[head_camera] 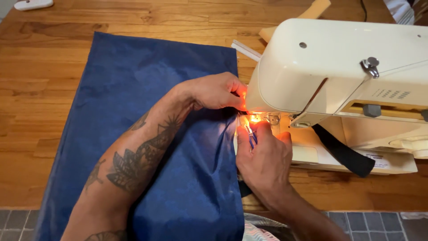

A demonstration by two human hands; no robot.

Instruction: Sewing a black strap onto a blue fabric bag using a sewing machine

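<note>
- here, the right hand [264, 156] sits just in front of the needle area of the cream sewing machine [343, 80], fingers curled closed around a small pair of snips [248, 130] with blue handles; the blades point up and away from the person, toward the lit spot under the machine's head.
- the snips' long axis runs roughly front to back, tipped slightly left, so the tips lie just short of the glowing needle area [256, 118] and the handles sit back in the fingers.
- the left hand [217, 91] comes in from the left across the blue fabric [133, 111], fingers bunched in a pinch right at the machine's left face; what it pinches is too small and too washed out by the lamp to tell, perhaps thread or the cloth's edge.
- both hands are close together, almost touching, with the left one above and behind the snips' tips and the right one below them; the right hand is the nearer to the person.
- the blue fabric lies flat and long, its length running from the table's far side down over the near edge, its right edge meeting the machine.
- a black strap [343, 151] hangs out from under the machine's arm to the right, well clear of the hands.
- all rests on a wooden table [40, 89]; a small white object [33, 4] lies at the far left corner, and grey tiled floor [370, 223] shows below the near edge.
</note>
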